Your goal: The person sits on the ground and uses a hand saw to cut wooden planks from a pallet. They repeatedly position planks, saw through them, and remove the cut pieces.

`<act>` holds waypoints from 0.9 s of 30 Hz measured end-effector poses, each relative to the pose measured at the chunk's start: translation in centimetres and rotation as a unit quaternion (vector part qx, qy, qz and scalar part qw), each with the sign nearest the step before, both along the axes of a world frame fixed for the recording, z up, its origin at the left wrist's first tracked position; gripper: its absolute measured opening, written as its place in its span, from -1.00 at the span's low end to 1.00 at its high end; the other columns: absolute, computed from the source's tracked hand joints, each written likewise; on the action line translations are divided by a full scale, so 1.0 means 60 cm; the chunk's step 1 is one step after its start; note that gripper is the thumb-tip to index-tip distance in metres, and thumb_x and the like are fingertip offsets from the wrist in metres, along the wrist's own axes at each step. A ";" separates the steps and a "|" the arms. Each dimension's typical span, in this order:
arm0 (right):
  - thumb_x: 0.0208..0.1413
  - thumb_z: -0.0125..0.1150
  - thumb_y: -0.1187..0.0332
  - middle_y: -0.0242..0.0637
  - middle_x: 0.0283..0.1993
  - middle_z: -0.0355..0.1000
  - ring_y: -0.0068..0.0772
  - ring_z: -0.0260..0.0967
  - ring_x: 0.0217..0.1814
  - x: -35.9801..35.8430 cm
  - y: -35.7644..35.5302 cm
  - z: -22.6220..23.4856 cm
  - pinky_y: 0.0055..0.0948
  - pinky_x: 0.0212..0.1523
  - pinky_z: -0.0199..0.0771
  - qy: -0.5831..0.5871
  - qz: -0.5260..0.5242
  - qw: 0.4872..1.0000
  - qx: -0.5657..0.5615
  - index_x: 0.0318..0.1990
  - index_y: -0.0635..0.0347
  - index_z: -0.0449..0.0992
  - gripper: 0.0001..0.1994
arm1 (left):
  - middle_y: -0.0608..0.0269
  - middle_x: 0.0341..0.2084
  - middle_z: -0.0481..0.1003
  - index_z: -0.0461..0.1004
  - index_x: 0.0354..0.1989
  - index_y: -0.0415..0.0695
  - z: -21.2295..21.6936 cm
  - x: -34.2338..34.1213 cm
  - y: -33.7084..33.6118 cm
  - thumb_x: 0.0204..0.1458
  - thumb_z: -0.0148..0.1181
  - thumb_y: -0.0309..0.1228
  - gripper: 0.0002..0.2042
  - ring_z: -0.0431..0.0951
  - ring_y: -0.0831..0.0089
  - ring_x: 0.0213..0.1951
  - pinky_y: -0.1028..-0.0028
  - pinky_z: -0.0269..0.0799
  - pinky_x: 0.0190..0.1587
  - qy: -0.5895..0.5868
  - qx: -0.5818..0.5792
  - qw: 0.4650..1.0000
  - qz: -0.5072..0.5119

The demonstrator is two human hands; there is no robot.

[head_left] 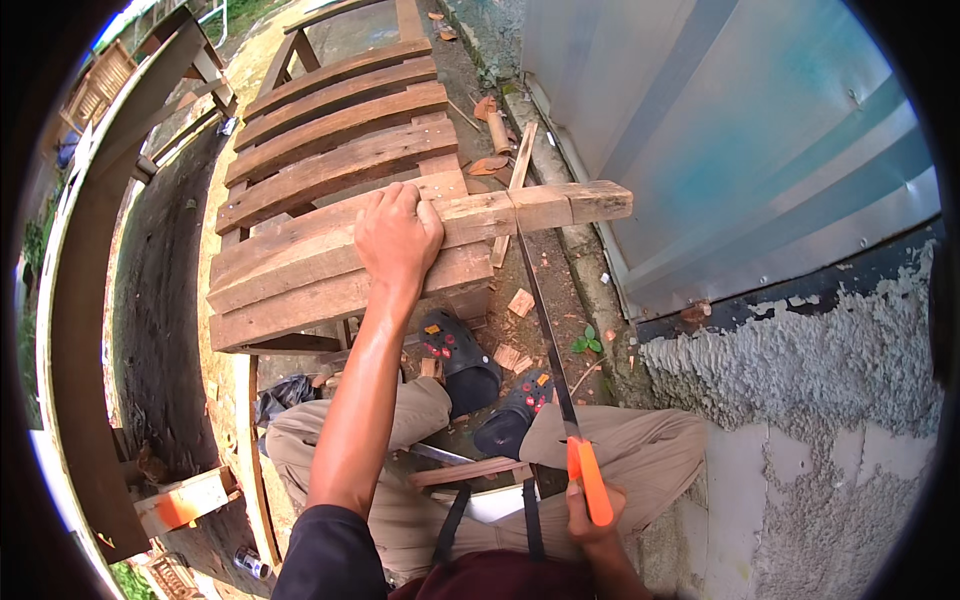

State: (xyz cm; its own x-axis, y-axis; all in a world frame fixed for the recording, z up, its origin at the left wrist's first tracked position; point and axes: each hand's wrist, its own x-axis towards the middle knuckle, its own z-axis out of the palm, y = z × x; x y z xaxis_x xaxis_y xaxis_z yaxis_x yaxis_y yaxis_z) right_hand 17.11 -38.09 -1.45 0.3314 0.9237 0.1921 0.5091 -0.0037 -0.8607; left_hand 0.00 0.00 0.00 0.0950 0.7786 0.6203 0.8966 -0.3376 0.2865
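Pointing saw (548, 330) blade away, right hand (592, 515) gripping.

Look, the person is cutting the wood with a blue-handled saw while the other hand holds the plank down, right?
Nearly. The saw has an orange handle, not blue, gripped in the right hand. The left hand does press on the plank. The head view shows it.

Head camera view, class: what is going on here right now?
A seated person is sawing wood. The left hand presses a wooden batten down onto a slatted wooden bench. The right hand grips the orange handle of a handsaw, whose blade meets the batten near its overhanging end, beside a metal wall. Wood offcuts lie on the ground by the person's dark shoes.
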 end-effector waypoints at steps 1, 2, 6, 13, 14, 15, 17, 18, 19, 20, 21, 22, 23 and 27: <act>0.16 0.17 0.46 -0.11 -0.51 0.51 -0.25 0.54 -0.55 0.010 0.024 -0.002 -0.38 -0.50 0.47 0.008 0.006 1.000 0.008 -0.36 0.35 0.59 -0.86 | 0.15 -0.40 0.53 0.50 -0.45 -0.16 0.001 0.009 -0.012 -0.03 0.06 -0.40 -0.88 0.53 0.14 -0.25 0.17 0.38 -0.19 -0.014 0.029 0.999 -0.013; 0.16 0.16 0.47 -0.19 -0.61 0.45 -0.28 0.48 -0.62 0.021 0.059 -0.002 -0.38 -0.54 0.42 0.015 0.012 1.000 0.016 -0.45 0.34 0.57 -0.83 | 0.14 -0.44 0.50 0.46 -0.48 -0.16 0.003 0.013 -0.018 -0.02 0.03 -0.42 -0.89 0.51 0.11 -0.29 0.14 0.36 -0.22 -0.028 0.057 0.998 -0.027; 0.13 0.21 0.45 -0.20 -0.71 0.30 -0.29 0.35 -0.72 0.003 0.371 -0.051 -0.31 -0.62 0.28 0.077 0.002 0.992 0.098 -0.57 0.31 0.42 -0.76 | 0.15 -0.43 0.50 0.47 -0.47 -0.16 0.000 -0.005 0.009 -0.01 0.02 -0.43 -0.88 0.51 0.10 -0.27 0.15 0.36 -0.23 0.000 0.017 1.000 -0.015; 0.14 0.20 0.45 -0.10 -0.64 0.36 -0.03 0.43 -0.61 -0.035 0.383 -0.158 -0.22 -0.56 0.32 0.112 0.002 0.976 0.186 -0.45 0.30 0.48 -0.85 | 0.15 -0.34 0.56 0.55 -0.40 -0.15 0.001 -0.002 0.019 0.01 0.07 -0.37 -0.84 0.54 0.10 -0.18 0.12 0.42 -0.12 0.023 -0.006 1.000 0.006; 0.14 0.20 0.45 -0.11 -0.64 0.35 -0.04 0.42 -0.62 -0.036 0.373 -0.137 -0.22 -0.56 0.32 0.129 -0.003 0.978 0.166 -0.46 0.30 0.47 -0.84 | 0.13 -0.36 0.55 0.53 -0.41 -0.16 0.002 -0.005 0.021 0.01 0.05 -0.38 -0.84 0.54 0.07 -0.19 0.10 0.43 -0.11 0.016 -0.003 1.000 0.003; 0.15 0.19 0.44 -0.12 -0.65 0.35 -0.04 0.42 -0.62 -0.037 0.361 -0.114 -0.21 -0.57 0.32 0.146 -0.008 0.978 0.146 -0.46 0.30 0.47 -0.84 | 0.11 -0.37 0.53 0.51 -0.42 -0.17 0.008 -0.005 0.023 0.01 0.02 -0.38 -0.84 0.53 0.04 -0.20 0.07 0.44 -0.10 0.009 -0.002 1.000 -0.001; 0.15 0.20 0.45 -0.13 -0.66 0.32 -0.08 0.41 -0.63 -0.034 0.293 -0.105 -0.23 -0.57 0.30 0.134 0.002 0.983 0.128 -0.50 0.29 0.44 -0.81 | 0.10 -0.36 0.53 0.52 -0.41 -0.17 0.002 -0.005 0.019 0.02 0.02 -0.38 -0.83 0.54 0.03 -0.19 0.07 0.44 -0.10 0.009 -0.009 1.000 0.002; 0.15 0.21 0.45 -0.13 -0.66 0.32 -0.09 0.40 -0.64 -0.036 0.241 -0.103 -0.23 -0.58 0.30 0.114 0.004 0.988 0.107 -0.51 0.29 0.43 -0.80 | 0.10 -0.36 0.53 0.52 -0.40 -0.18 0.005 -0.006 0.023 0.02 0.02 -0.38 -0.83 0.54 0.03 -0.18 0.07 0.43 -0.10 0.009 -0.008 1.000 0.004; 0.14 0.22 0.45 -0.13 -0.66 0.32 -0.11 0.41 -0.63 -0.028 0.180 -0.110 -0.24 -0.57 0.31 0.102 0.020 0.989 0.105 -0.51 0.28 0.45 -0.81 | 0.11 -0.36 0.54 0.54 -0.41 -0.17 0.003 -0.003 0.023 0.02 0.04 -0.38 -0.83 0.54 0.05 -0.18 0.09 0.43 -0.10 0.007 -0.001 1.000 0.001; 0.12 0.23 0.45 -0.15 -0.64 0.35 -0.12 0.44 -0.62 -0.019 0.111 -0.126 -0.27 -0.56 0.35 0.098 0.017 0.993 0.060 -0.49 0.26 0.47 -0.83 | 0.12 -0.36 0.55 0.55 -0.41 -0.16 0.002 -0.001 0.021 0.01 0.06 -0.38 -0.84 0.54 0.07 -0.18 0.11 0.43 -0.10 0.005 0.005 1.000 0.000; 0.09 0.23 0.46 -0.16 -0.62 0.38 -0.13 0.46 -0.60 -0.005 0.064 -0.105 -0.29 -0.55 0.39 0.102 0.041 0.993 0.052 -0.48 0.27 0.49 -0.87 | 0.14 -0.36 0.55 0.56 -0.41 -0.16 0.001 -0.005 0.020 0.01 0.08 -0.39 -0.85 0.54 0.09 -0.18 0.13 0.43 -0.10 0.007 0.010 1.000 0.004; 0.07 0.22 0.48 -0.17 -0.61 0.39 -0.14 0.47 -0.60 0.007 0.014 -0.105 -0.30 -0.54 0.41 0.071 0.036 0.996 0.046 -0.48 0.29 0.49 -0.88 | 0.14 -0.36 0.55 0.55 -0.42 -0.16 -0.002 -0.006 0.014 0.01 0.07 -0.39 -0.85 0.54 0.09 -0.18 0.13 0.43 -0.11 0.012 0.018 1.000 0.005; 0.05 0.21 0.50 -0.18 -0.61 0.40 -0.14 0.47 -0.59 0.012 -0.013 -0.105 -0.30 -0.54 0.42 0.041 0.030 0.998 0.040 -0.48 0.30 0.49 -0.90 | 0.13 -0.37 0.55 0.54 -0.42 -0.16 -0.002 -0.008 0.013 0.00 0.07 -0.40 -0.86 0.53 0.09 -0.19 0.13 0.43 -0.12 0.017 0.025 1.000 0.005; 0.09 0.14 0.49 -0.23 -0.66 0.33 -0.17 0.37 -0.68 0.012 0.024 -0.090 -0.31 -0.60 0.32 0.022 0.042 0.995 0.093 -0.45 0.31 0.49 -0.90 | 0.13 -0.39 0.54 0.52 -0.45 -0.17 -0.001 -0.011 0.009 -0.01 0.08 -0.41 -0.87 0.53 0.10 -0.21 0.13 0.43 -0.14 0.014 0.014 1.000 -0.008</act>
